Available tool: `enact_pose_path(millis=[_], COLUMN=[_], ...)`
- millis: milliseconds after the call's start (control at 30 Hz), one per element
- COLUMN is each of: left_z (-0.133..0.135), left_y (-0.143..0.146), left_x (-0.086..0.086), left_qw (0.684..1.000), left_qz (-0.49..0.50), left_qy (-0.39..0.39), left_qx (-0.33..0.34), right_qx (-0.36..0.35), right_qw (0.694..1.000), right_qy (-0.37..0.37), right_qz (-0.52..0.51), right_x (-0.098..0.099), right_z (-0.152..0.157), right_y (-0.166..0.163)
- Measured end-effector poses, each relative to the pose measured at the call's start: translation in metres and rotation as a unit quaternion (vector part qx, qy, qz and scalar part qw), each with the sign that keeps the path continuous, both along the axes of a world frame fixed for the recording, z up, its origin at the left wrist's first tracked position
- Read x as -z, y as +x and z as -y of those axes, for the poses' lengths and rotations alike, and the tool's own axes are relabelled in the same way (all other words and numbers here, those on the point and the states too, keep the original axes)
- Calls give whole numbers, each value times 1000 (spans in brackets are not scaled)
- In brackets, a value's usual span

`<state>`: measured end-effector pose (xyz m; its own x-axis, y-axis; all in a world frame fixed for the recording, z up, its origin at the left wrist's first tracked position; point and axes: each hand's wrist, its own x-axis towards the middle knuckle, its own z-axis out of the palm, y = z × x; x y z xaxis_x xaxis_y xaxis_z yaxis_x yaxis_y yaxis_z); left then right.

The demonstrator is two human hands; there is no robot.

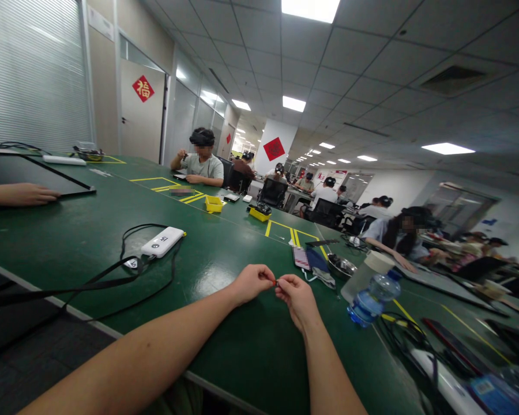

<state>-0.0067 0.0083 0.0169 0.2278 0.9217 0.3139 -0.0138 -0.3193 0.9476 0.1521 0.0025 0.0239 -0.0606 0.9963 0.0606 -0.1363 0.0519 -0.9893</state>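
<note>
The left hand point(255, 283) and the right hand point(298, 298) meet over the table, each closed in a pinch at the fingertips on a small red piece point(275, 283). It sits between them, mostly covered, too small to make out in detail.

Just beyond the right hand lie a phone point(301, 257) and a dark cloth point(319, 260), with a metal bowl point(342, 266) near them. To the right, a blue-tinted bottle point(372, 298) stands partly in front of a pale container point(363, 276), both between the right hand and a co-worker point(409, 233). Further right are tangled cables point(400, 325).

Left of the hands, a white power bank point(163, 242) lies among black straps point(155, 288). Farther across are two yellow trays point(213, 204); another person point(203, 161) sits beyond them. At the left edge, someone else's hand point(34, 194) rests on a dark panel point(26, 173).

The table point(216, 248) is glossy green, marked with yellow tape point(281, 229). Behind it, a door point(142, 124) bears a red sign point(143, 89), and lit panels point(294, 104) dot the tiled ceiling point(363, 69).
</note>
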Motion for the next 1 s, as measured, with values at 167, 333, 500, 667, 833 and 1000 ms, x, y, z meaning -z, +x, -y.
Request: enact_pose_path(millis=[167,333,500,667,833,1000], left_z=[2,8,11,10,8,7], left_y=[1,-1,-5,-6,-9,-9], left_x=[-1,-4,-8,-9,-12,-11], left_qw=[999,989,963,951,944,944], left_qz=[-14,-85,-171,-214,-241,-263], left_qy=[37,118,200,217,221,197], left_qx=[-5,-37,-55,-54,-45,-31], right_qx=[-1,-11,-7,-16,-21,-27], right_qw=[1000,1000,1000,999,998,998], right_qy=[-4,-11,-5,13,28,16], right_qz=[-10,-5,6,34,51,49], right_x=[0,3,2,3,4,4], right_z=[0,-2,-1,-1,-2,-2], right_y=[0,2,2,4,7,6])
